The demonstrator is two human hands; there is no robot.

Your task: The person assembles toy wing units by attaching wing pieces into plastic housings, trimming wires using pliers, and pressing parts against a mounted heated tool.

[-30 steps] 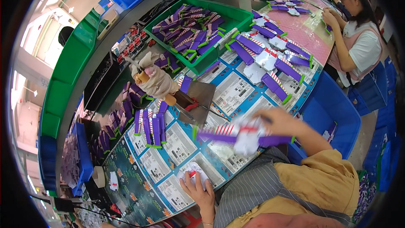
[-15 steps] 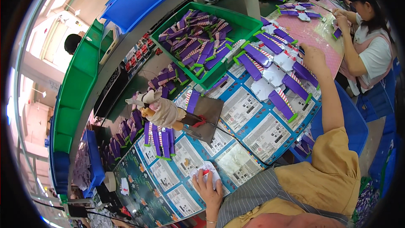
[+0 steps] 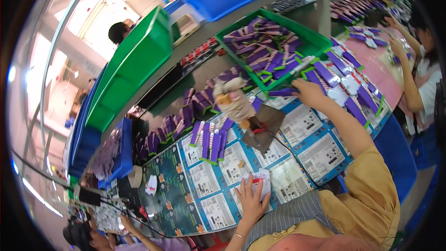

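My left hand (image 3: 252, 203) is closed over a white plastic toy part (image 3: 265, 183) with a red piece on it, on the sheet-covered table. Farther up, my right hand (image 3: 310, 94) pinches the end of a purple toy wing (image 3: 281, 92) beside the near corner of a green bin (image 3: 320, 42) full of similar wings. To its right lie white toy bodies (image 3: 338, 95) with purple wings, striped red and white and tipped green. Between my hands stands a cloth-wrapped fixture (image 3: 234, 104) on a dark metal plate (image 3: 267, 132). Several loose purple wings (image 3: 211, 146) lie left of it.
A cable (image 3: 292, 155) runs from the plate toward my body. An overhead shelf carries a blue bin (image 3: 223, 0) and a green bin (image 3: 132, 74). A roll of tape (image 3: 135, 176) sits at the left. Co-workers sit at the right (image 3: 423, 74) and lower left (image 3: 90, 237).
My right hand has moved left from the winged toy bodies to the loose wing by the green bin. My left hand stays on the white part. The view has shifted left.
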